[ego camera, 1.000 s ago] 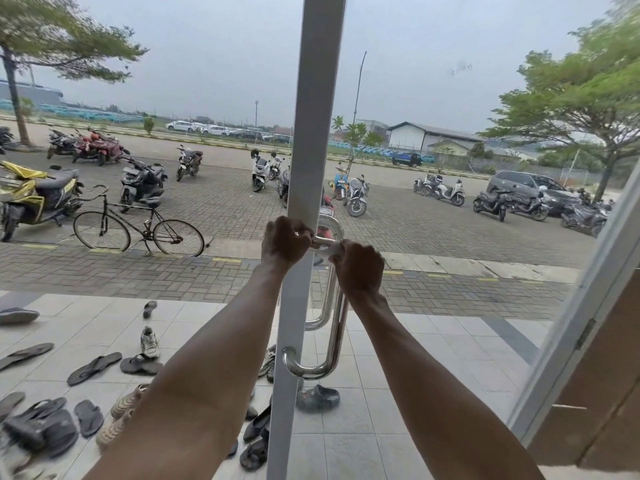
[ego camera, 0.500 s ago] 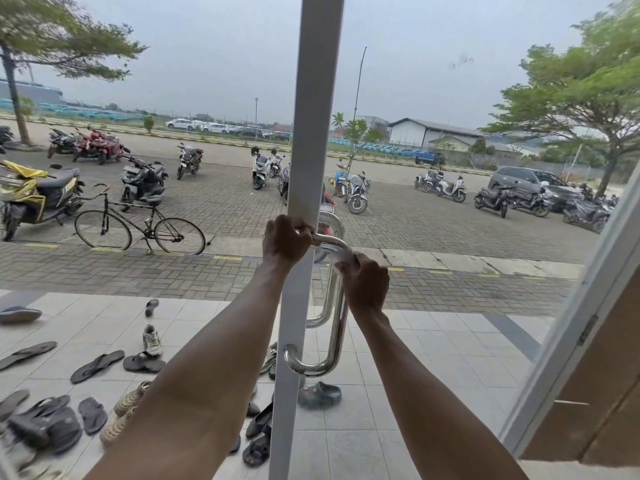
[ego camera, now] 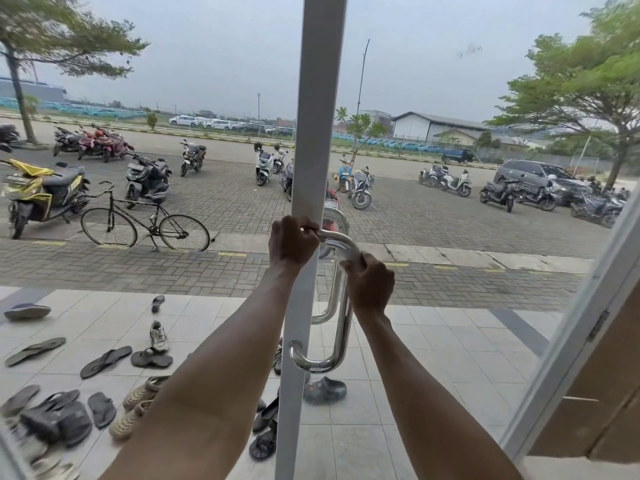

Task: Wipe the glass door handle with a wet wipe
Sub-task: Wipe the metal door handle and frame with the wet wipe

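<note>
A chrome D-shaped door handle (ego camera: 341, 341) is fixed to the white door frame (ego camera: 322, 133) of the glass door. My left hand (ego camera: 292, 242) is closed around the handle's top end, right against the frame. My right hand (ego camera: 369, 284) wraps the handle just below its upper bend. A pale bit of the wet wipe (ego camera: 351, 255) shows at my fingertips; the rest is hidden inside the hand. A second handle (ego camera: 332, 296) on the outer side shows through the glass.
Several sandals and shoes (ego camera: 104, 362) lie on the tiled porch outside. A bicycle (ego camera: 145, 223) and parked motorbikes (ego camera: 41, 195) stand on the paving beyond. At the right is a second white frame with a hinge (ego camera: 597, 325) and a brown wall (ego camera: 609, 393).
My right hand has slid from the top of the handle around the bend and down onto the upright bar. My left hand has stayed at the top end.
</note>
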{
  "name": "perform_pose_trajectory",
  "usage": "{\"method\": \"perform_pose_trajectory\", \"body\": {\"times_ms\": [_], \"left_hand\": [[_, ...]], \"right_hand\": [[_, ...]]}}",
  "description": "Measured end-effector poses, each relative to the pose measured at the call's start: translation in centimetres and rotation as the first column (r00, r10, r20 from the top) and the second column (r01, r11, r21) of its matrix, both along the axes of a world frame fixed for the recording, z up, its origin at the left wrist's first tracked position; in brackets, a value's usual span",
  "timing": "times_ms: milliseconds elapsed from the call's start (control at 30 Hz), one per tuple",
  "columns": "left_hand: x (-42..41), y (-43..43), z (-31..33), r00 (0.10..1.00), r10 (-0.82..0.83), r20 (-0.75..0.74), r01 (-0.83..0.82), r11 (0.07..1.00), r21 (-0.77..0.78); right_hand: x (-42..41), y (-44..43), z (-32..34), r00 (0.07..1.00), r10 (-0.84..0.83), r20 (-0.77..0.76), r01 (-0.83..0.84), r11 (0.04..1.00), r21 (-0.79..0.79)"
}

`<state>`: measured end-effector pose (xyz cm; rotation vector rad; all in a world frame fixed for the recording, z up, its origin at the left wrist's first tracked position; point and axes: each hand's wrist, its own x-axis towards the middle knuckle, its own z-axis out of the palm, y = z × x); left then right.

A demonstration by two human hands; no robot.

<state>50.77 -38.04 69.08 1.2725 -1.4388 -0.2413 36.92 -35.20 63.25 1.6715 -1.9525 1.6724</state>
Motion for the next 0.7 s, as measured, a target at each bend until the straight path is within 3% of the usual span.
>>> {"method": "perform_pose_trajectory", "body": {"times_ms": [200, 500, 700], "left_hand": [[0.0, 0.0, 0.2, 1.0, 0.004, 0.012, -0.004, 1.0, 0.004], [-0.2, 0.1, -0.1, 1.0, 0.024, -0.003, -0.024, 1.0, -0.015], [-0.5, -0.2, -0.5, 0.997, 0.067, -0.025, -0.067, 0.997, -0.038]], "right_hand": [[0.0, 0.7, -1.6, 0.994, 0.006, 0.112, -0.017, 0.996, 0.093], [0.2, -0.5, 0.6, 1.0, -0.023, 0.018, 0.024, 0.999, -0.041], [0.0, -0.5, -3.3, 0.991, -0.007, 0.131, 0.006, 1.0, 0.012]]}}
